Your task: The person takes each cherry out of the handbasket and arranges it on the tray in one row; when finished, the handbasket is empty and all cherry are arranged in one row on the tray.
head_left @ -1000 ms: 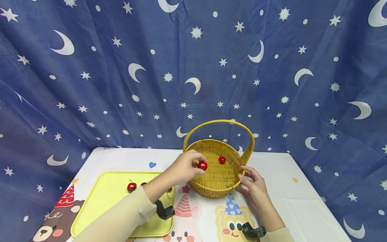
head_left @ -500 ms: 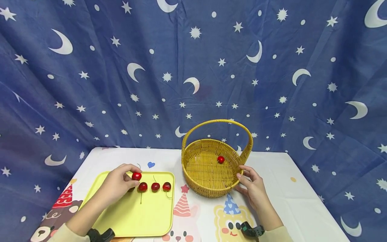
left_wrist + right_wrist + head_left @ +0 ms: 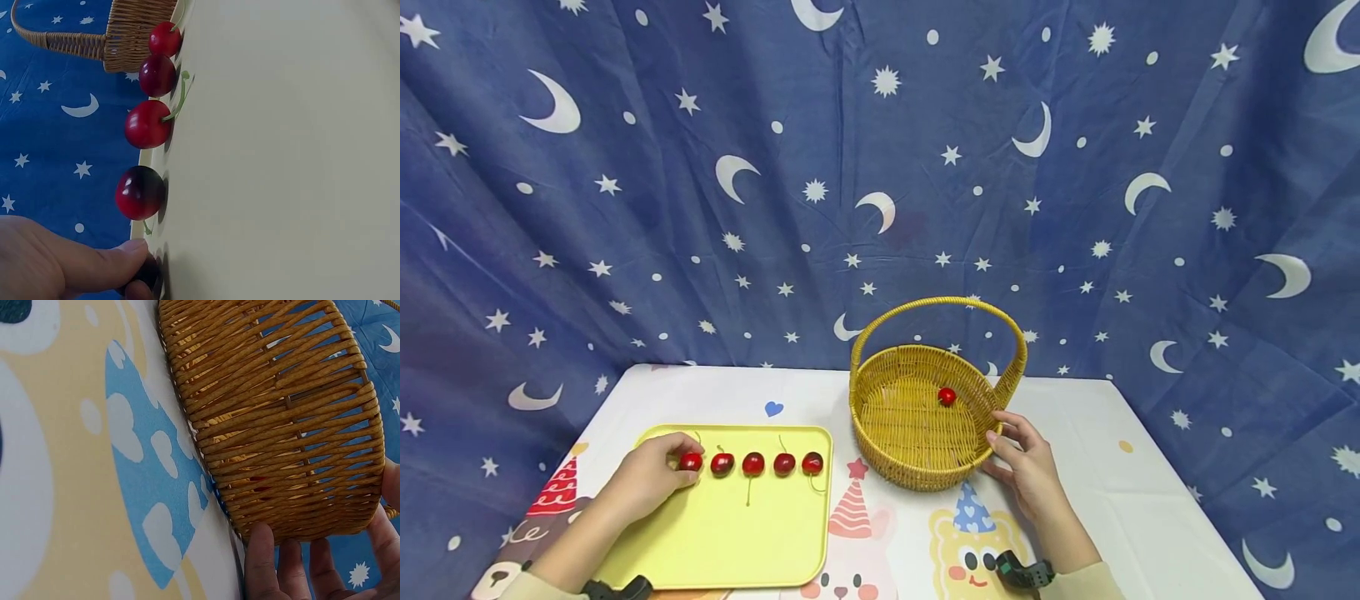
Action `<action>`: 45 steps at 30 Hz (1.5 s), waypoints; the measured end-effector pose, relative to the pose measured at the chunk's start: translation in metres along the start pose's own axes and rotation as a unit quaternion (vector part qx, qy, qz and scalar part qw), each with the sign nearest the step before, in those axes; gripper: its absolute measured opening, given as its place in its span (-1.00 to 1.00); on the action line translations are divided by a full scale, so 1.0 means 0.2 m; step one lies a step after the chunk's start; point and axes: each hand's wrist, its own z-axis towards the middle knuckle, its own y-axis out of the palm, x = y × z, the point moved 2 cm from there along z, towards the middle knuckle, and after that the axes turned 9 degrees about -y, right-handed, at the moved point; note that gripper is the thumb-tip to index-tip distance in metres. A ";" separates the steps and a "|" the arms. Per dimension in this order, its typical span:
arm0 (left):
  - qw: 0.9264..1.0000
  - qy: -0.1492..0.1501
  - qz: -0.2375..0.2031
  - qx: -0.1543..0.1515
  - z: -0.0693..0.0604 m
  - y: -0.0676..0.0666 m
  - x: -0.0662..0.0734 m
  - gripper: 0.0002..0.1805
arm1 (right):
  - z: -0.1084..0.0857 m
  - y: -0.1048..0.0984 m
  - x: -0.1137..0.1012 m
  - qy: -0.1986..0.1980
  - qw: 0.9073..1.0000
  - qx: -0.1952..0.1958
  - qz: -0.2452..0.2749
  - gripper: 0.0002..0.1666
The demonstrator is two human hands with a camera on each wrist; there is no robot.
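Note:
At the left end of a row on the yellow tray (image 3: pixel 722 533), my left hand (image 3: pixel 651 477) pinches a red cherry (image 3: pixel 691 461) between thumb and fingers. In the left wrist view this cherry (image 3: pixel 147 272) looks dark, partly covered by the fingers, and close to the tray surface. Several other cherries (image 3: pixel 753 464) with green stems line up to its right. My right hand (image 3: pixel 1028 458) holds the rim of the yellow wicker basket (image 3: pixel 917 477), thumb at the rim and fingers along the outer wall. Inside the basket lies one cherry (image 3: pixel 947 397).
The basket's tall arched handle (image 3: pixel 942 301) rises above it. A white tablecloth (image 3: pixel 1075 417) with cartoon animals covers the table. Behind hangs a blue curtain (image 3: pixel 820 167) with moons and stars.
From over the basket, my left hand has carried a cherry leftward to the tray, down to the row's left end. My right hand has stayed at the basket rim.

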 end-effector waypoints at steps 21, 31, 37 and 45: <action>1.000 0.001 -0.007 -0.021 0.00 -0.02 0.01 -0.62 | 0.00 0.01 -0.01 -0.002 1.000 -0.005 0.007 -0.40; 1.000 0.006 -0.007 -0.008 -0.02 -0.13 0.14 -0.53 | -0.01 0.01 -0.01 0.007 1.000 -0.001 0.012 -0.41; 0.998 0.059 -0.036 0.013 -0.09 -0.15 0.42 -0.55 | -0.01 0.01 -0.02 0.004 1.000 0.001 0.009 -0.39; 0.979 0.128 -0.142 -0.076 -0.11 0.07 0.85 -0.54 | -0.01 0.01 -0.01 0.005 1.000 0.002 0.007 -0.41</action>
